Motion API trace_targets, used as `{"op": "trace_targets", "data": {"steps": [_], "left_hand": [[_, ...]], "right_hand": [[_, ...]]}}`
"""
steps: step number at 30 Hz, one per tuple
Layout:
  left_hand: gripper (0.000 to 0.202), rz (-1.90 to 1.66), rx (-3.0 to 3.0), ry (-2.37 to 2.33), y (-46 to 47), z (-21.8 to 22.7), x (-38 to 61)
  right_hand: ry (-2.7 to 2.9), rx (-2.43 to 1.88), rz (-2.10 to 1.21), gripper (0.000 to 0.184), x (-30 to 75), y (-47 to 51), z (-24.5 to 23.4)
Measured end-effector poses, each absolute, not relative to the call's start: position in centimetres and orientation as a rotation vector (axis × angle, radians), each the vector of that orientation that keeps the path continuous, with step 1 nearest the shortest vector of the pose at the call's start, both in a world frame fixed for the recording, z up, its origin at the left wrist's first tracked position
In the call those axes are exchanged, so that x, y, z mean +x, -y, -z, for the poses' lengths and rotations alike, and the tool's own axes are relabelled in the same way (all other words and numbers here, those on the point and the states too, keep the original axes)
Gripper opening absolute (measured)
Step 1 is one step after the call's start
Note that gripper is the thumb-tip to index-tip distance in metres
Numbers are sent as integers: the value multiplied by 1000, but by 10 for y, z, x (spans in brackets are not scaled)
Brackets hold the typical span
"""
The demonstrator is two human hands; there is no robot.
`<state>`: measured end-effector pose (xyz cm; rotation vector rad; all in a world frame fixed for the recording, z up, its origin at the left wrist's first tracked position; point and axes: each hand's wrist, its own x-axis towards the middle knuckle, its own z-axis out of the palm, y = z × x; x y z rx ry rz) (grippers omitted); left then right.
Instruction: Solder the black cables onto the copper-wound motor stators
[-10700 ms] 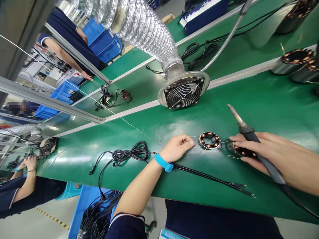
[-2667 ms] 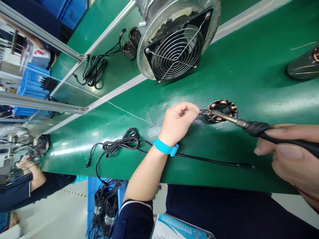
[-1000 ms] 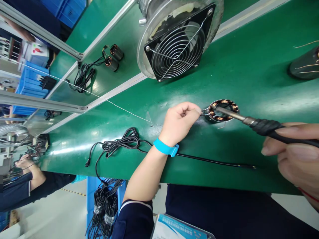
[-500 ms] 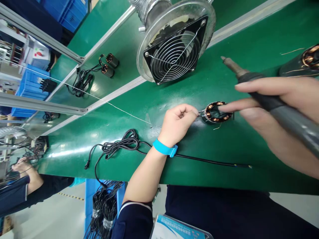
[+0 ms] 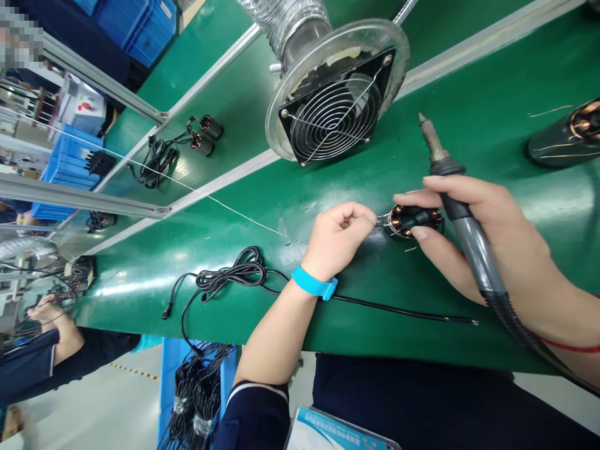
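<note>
My right hand point(image 5: 506, 231) holds a soldering iron point(image 5: 473, 244), its tip pointing up and away from the work. The thumb and a finger of that hand also reach onto a motor stator point(image 5: 396, 226) with copper windings, which stands on the green bench. My left hand point(image 5: 338, 236), with a blue wrist strap point(image 5: 311, 282), is closed in a pinch at the stator's left side. Thin wire leads point(image 5: 382, 220) run from its fingertips to the stator rim; the fingers partly hide them. A thin white strand point(image 5: 244, 215) comes in from the left toward this hand.
A fan with a wire guard point(image 5: 332, 122) hangs over the bench. A coiled black cable point(image 5: 232, 273) lies left of my forearm. Another stator point(image 5: 553, 140) stands at right. A blue crate point(image 5: 167, 390) of cables is below the bench edge. A co-worker's hand point(image 5: 47, 309) shows far left.
My right hand has drawn back slightly and turned the soldering iron more upright. Its thumb and finger have come onto the stator. My left hand keeps its pinch beside the stator.
</note>
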<state>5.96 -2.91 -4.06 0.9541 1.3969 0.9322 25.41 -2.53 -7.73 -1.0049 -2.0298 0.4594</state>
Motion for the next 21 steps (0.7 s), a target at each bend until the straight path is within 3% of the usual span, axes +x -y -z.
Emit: {"op": "trace_targets", "data": {"steps": [9,15,21], "left_hand": [[16,-950,938,-1364,30,42,60],[17,-968,898,-1319,34,40,62],[13,-1044,908,-1256,39,41,64]], "right_hand": [[2019,-981,-441,50,252,24,81],[1927,-932,-445,62,245,25,84],[1986,-890,-351,60,234,26,77]]}}
